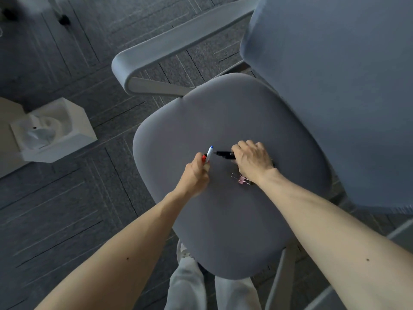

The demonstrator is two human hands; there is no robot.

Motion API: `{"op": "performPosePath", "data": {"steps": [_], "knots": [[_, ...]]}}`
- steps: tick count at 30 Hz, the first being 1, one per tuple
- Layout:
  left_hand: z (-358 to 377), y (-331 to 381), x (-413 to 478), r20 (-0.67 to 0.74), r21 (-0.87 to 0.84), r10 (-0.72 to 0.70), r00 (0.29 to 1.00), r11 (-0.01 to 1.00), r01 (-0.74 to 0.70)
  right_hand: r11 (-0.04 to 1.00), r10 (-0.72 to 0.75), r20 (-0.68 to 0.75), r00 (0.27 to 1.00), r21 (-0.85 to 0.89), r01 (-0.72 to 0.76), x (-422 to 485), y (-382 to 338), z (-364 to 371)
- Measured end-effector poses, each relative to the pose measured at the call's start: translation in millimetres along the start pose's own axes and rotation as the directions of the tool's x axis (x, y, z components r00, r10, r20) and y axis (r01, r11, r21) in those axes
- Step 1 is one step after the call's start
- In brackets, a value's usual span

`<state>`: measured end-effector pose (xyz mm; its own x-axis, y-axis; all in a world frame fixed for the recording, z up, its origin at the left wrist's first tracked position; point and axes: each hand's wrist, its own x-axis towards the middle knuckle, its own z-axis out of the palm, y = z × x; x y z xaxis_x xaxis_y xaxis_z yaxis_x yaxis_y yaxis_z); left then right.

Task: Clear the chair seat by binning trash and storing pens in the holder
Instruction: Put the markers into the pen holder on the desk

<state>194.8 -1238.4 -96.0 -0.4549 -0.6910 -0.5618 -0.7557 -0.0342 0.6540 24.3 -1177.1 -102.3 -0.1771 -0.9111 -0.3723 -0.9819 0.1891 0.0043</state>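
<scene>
I look down on a grey chair seat (pixel 223 220). My left hand (pixel 196 173) is closed around two pens, a white one with a blue cap (pixel 210 152) and a red-tipped one (pixel 204 158), both sticking up out of the fist. My right hand (pixel 252 162) rests on the seat with its fingers on a black pen (pixel 224 154) that lies flat. A pink binder clip (pixel 242 179) lies on the seat just under my right wrist. A white bin (pixel 73 121) lined with a bag stands on the floor to the left.
The chair's backrest (pixel 335 86) rises at the right and its armrest (pixel 169 48) curves across the top. Grey carpet tiles (pixel 67 209) cover the floor. My legs in light trousers (pixel 190 287) stand at the seat's front edge.
</scene>
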Motion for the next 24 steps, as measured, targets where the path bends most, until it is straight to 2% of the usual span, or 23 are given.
{"op": "performPosePath", "data": {"steps": [2,4,6,9,11,13,15,17,20,24], "knots": [[-3.8,2.4,0.0,-0.029,-0.048,-0.007,1.000,0.999,0.005,0.994,-0.001,0.004,1.000,0.113,0.000,3.4,-1.6,-1.5],[-8.6,3.9,0.4,-0.033,-0.114,-0.014,0.999,0.993,0.011,0.950,0.042,-0.017,0.999,0.311,-0.035,7.6,-5.9,-8.0],[-12.4,4.3,1.3,-0.041,-0.180,-0.014,0.999,0.984,0.006,0.852,0.130,-0.013,0.991,0.513,-0.105,13.5,-9.2,-18.9],[-17.5,8.3,1.0,-0.077,-0.305,-0.024,0.997,0.952,0.000,0.671,0.260,-0.031,0.965,0.724,-0.158,22.0,-7.6,-38.6],[-21.0,14.2,-0.9,-0.074,-0.398,-0.045,0.996,0.917,0.012,0.470,0.362,0.008,0.932,0.862,-0.190,24.6,-6.2,-50.5],[-24.3,22.2,-4.5,-0.048,-0.493,-0.079,0.996,0.869,0.045,0.121,0.429,0.124,0.895,0.974,-0.193,25.3,-7.9,-58.9],[-28.8,30.3,-9.4,-0.019,-0.570,-0.097,0.995,0.818,0.068,-0.187,0.412,0.231,0.881,0.968,-0.167,21.9,-13.0,-67.0],[-35.5,38.4,-15.5,-0.008,-0.605,-0.104,0.995,0.792,0.077,-0.357,0.349,0.288,0.892,0.921,-0.158,16.9,-22.0,-74.1],[-49.9,46.7,-27.3,-0.001,-0.590,-0.107,0.994,0.803,0.086,-0.437,0.284,0.298,0.911,0.886,-0.153,9.6,-42.9,-89.4],[-79.6,53.5,-51.6,-0.032,-0.619,-0.110,0.993,0.782,0.067,-0.420,0.235,0.250,0.939,0.898,-0.134,4.2,-79.3,-124.1]]}}
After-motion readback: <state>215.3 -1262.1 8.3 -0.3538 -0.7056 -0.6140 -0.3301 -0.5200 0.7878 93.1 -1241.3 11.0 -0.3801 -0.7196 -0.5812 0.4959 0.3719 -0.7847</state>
